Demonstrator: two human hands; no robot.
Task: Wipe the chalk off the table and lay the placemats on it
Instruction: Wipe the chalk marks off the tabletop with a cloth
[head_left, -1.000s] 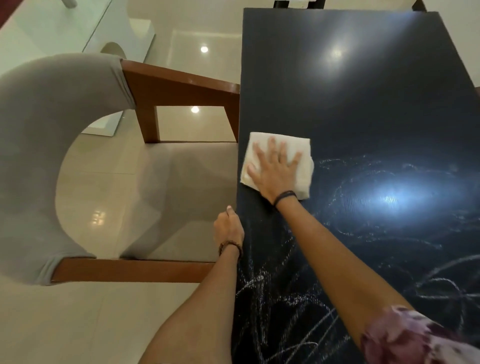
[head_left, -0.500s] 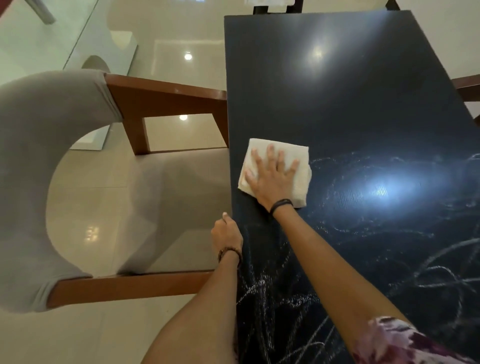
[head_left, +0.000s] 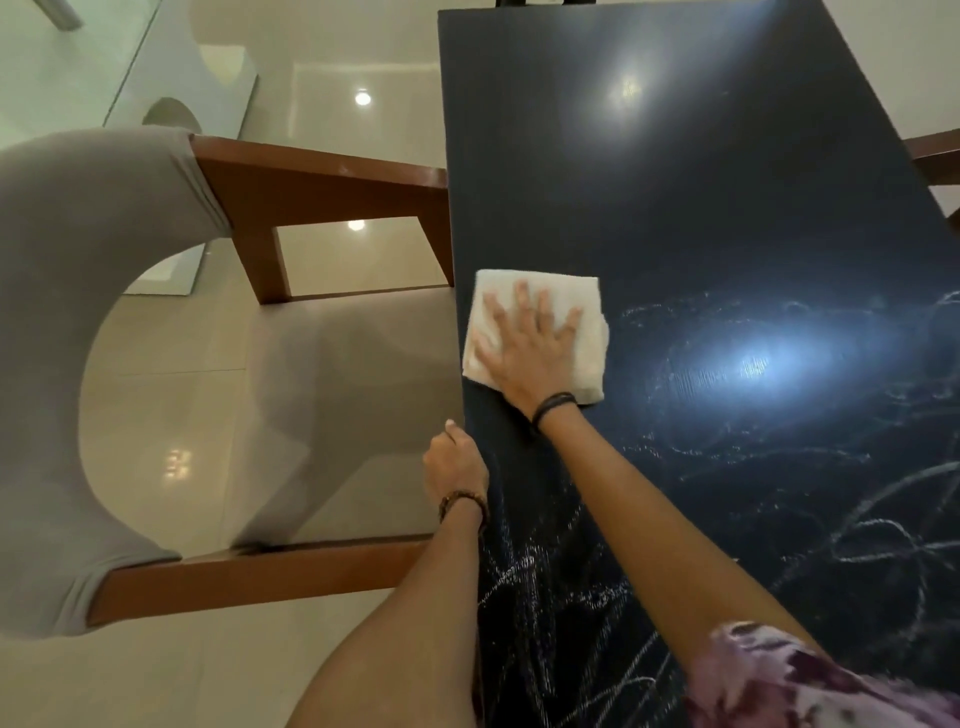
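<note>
**Cloth Flat Under Right Palm Near Table's Left Edge**

On the dark rectangular table (head_left: 675, 156), near its left edge, lies a folded white cloth (head_left: 582, 358). The right hand (head_left: 530, 353) presses flat on the cloth, fingers straight and spread, grasping nothing. The left hand (head_left: 454, 467) rests at the table's left edge, fingers curled; whether they grip the edge cannot be told. White chalk scribbles (head_left: 857, 519) cover the near half of the tabletop. A wooden armchair with grey upholstery (head_left: 78, 312) stands beside the table's left edge.
</note>
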